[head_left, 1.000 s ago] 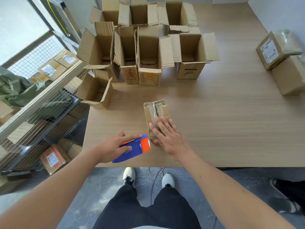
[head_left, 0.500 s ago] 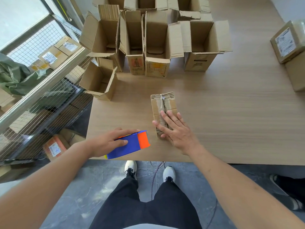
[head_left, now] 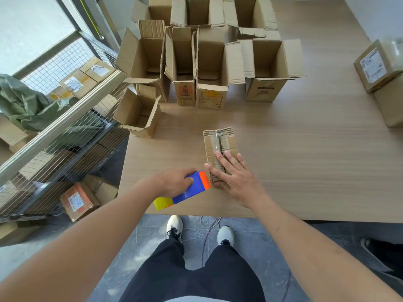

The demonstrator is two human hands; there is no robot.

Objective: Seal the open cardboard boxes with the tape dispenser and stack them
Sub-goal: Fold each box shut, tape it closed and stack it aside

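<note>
A small closed cardboard box (head_left: 219, 142) lies on the wooden table (head_left: 305, 160) near its front edge, its flaps folded shut along a middle seam. My right hand (head_left: 234, 178) presses flat on its near end with straight fingers. My left hand (head_left: 174, 182) grips the blue, orange and yellow tape dispenser (head_left: 189, 191), whose orange end sits right at the box's near left corner. Several open cardboard boxes (head_left: 209, 68) stand in rows at the back of the table.
One small open box (head_left: 138, 115) sits at the table's left edge. Labelled closed boxes (head_left: 381, 68) are piled at the right. A wire-mesh rack (head_left: 54, 131) with parcels stands left of the table. My feet (head_left: 199, 232) are on the grey floor below.
The dispenser in my left hand has moved right, back up against the box's near corner, with its yellow end now showing. My right hand stays pressed on the box.
</note>
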